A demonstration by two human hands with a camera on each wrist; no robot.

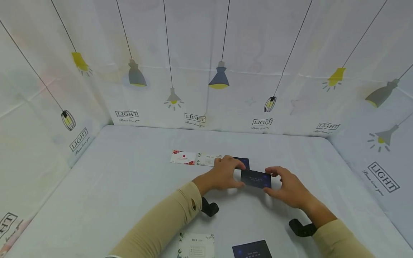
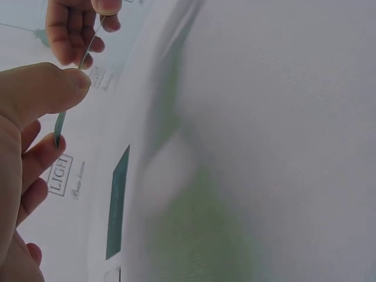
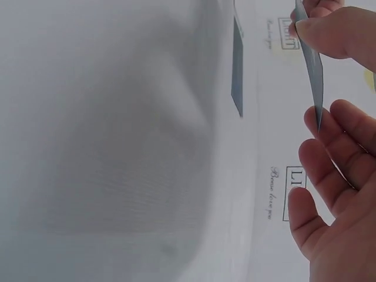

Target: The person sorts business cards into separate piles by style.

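Observation:
A dark blue printed card (image 1: 256, 178) is held up above the white table between both hands. My left hand (image 1: 223, 174) pinches its left end between thumb and fingers. At the opposite end, my right hand (image 1: 287, 187) grips it the same way. Both wrist views show the card nearly edge-on, with the left thumb (image 2: 75, 80) against it in one and the right thumb (image 3: 311, 29) in the other. Just behind lies another dark blue card (image 1: 244, 163), partly covered by the left hand. Beside it is a white card with leaf print (image 1: 206, 159), its right end also covered.
A white card with red flowers (image 1: 183, 157) ends the back row on the left. Near the front edge lie a larger-looking white leaf-print card (image 1: 197, 246) and a dark blue card (image 1: 252, 250), both cut off by the frame. Printed cloth walls (image 1: 193, 43) enclose the table (image 1: 122, 179).

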